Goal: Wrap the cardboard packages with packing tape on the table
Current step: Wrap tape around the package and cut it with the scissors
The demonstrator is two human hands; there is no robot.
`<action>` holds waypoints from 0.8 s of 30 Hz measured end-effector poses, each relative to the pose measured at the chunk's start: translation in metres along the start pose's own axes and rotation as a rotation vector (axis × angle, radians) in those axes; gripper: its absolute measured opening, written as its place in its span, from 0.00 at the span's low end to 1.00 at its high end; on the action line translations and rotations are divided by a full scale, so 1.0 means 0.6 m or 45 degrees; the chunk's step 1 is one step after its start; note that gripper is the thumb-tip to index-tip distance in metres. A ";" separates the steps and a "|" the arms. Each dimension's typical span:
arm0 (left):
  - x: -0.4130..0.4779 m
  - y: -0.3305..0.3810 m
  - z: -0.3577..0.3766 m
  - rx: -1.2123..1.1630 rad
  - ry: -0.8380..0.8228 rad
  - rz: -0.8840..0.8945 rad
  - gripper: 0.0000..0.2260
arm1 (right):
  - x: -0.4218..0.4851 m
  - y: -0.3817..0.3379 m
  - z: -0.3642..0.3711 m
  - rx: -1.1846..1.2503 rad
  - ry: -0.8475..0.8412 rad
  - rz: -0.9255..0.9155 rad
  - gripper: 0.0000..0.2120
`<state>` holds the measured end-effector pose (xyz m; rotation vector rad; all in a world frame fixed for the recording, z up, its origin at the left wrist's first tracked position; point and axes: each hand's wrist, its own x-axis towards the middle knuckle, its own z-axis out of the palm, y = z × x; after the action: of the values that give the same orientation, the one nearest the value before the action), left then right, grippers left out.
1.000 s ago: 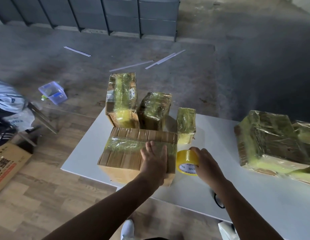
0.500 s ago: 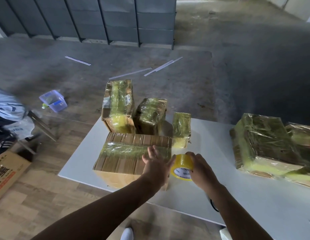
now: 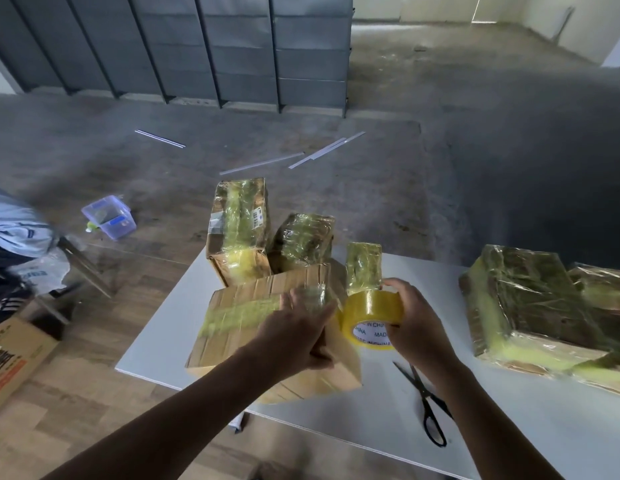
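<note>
- Box (image 3: 232, 344): plain cardboard with one yellow tape band across the top. It sits tilted at the near left end of the table (image 3: 509, 420).
- Left hand (image 3: 298, 329): on the box top by its right edge. The fingers are smeared by motion blur, so can't tell if it clamps the edge or just presses flat.
- Right hand (image 3: 417, 320): gripping the tape roll (image 3: 371, 313), fingers over the top, thumb at the core. The roll is on edge, just beside the box's right side.
- Tape strand from roll to box: too blurred to make out.
- Scissors (image 3: 428, 407): flat on the table, blade tips hidden under the right wrist.
- Three taped packages (image 3: 239, 233) behind the box, lower parts hidden by it.
- Big taped package (image 3: 530, 306) at the table's right; the one behind it is cut off by the frame edge.
- Floor, left: plastic tub (image 3: 109, 218), and a printed carton (image 3: 14, 358) cut off at the edge.
</note>
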<state>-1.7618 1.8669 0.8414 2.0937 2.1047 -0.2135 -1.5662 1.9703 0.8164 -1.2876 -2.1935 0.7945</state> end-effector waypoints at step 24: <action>-0.050 -0.127 0.032 -0.586 0.561 0.051 0.42 | 0.051 -0.087 -0.050 0.030 0.131 -0.151 0.30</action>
<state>-1.8378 1.8330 0.8281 2.0163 2.0546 0.7302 -1.5924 1.9843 0.8774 -1.1487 -2.1498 0.6907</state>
